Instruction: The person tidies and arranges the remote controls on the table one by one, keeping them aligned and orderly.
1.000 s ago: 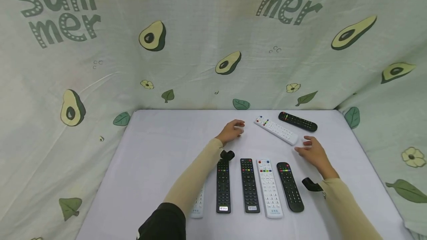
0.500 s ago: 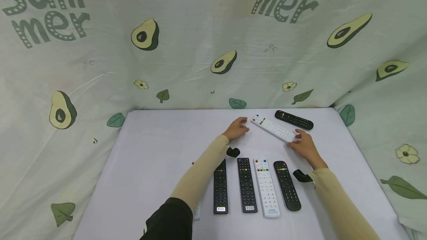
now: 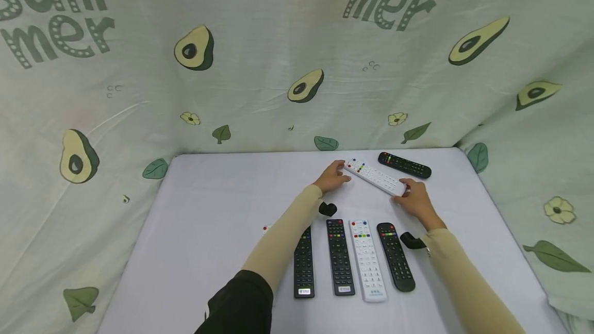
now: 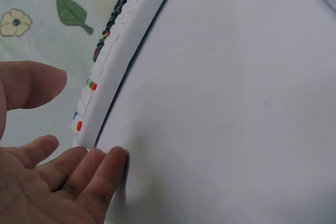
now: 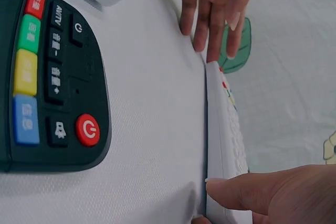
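Observation:
A white remote control [image 3: 375, 176] with coloured buttons lies slantwise near the back of the table, between the two hands. My right hand [image 3: 415, 201] grips its right end; in the right wrist view the thumb [image 5: 236, 192] presses along the side. At the opposite end is my left hand [image 3: 330, 177], fingers extended and thumb spread apart. Its fingertips sit right at the remote's end in the left wrist view, where the remote's side [image 4: 123, 61] faces the camera.
Behind the white remote lies a black remote [image 3: 405, 165]. Nearer, a row holds black remotes [image 3: 303, 267], [image 3: 341, 259] another white remote [image 3: 367, 262] and a black remote [image 3: 396, 256]. The left sleeve [image 3: 283, 236] mostly hides one more. A patterned cloth [image 3: 255, 66] hangs behind the table.
My right hand has moved left onto the white remote's right end and taken hold of it. My left hand has come closer to the other end. The head view has shifted slightly.

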Tool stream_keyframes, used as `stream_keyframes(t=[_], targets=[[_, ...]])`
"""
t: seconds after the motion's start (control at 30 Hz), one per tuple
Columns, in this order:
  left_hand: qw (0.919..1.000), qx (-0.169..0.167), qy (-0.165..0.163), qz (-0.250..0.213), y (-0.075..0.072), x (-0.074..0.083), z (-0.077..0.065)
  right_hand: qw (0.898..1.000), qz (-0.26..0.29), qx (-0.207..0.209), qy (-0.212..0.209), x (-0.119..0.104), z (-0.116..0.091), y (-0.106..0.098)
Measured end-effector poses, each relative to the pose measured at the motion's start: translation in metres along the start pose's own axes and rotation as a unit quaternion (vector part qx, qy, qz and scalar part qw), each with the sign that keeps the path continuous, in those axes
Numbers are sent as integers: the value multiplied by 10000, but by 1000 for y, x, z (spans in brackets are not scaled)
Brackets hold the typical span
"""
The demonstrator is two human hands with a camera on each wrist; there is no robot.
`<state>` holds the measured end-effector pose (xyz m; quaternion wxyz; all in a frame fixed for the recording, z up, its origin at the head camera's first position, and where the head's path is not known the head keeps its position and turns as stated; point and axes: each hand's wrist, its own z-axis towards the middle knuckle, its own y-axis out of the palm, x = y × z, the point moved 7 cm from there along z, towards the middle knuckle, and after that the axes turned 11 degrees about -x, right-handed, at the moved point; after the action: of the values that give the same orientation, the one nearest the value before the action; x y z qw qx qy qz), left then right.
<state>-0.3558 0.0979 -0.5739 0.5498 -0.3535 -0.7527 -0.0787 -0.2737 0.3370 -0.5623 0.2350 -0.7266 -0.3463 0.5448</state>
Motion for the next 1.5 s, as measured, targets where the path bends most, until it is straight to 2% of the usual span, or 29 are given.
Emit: stream_keyframes(t=[0.27,0.47,0.67,0.93,1.1,1.3,1.5], targets=[[9999,101,-94,13,6,0,3,9999,81,32,-57,-3,-1,2],[9997,202,105,-47,7,2,-2,9996,232,-29,133,-2,-7,3],[9982,353,366,-303,5,3,-18,9986,422,-180,250,-7,-19,9],[9944,540,692,-591,1,1,-33,9978,615,-201,155,-21,-40,14],[9921,565,850,-725,-1,2,-43,9981,550,-277,28,-35,-55,15],[9894,681,921,-891,-3,4,-55,9983,321,-430,-228,-47,-73,21],[9887,684,905,-983,-3,5,-68,9968,423,-557,-397,-53,-89,29]])
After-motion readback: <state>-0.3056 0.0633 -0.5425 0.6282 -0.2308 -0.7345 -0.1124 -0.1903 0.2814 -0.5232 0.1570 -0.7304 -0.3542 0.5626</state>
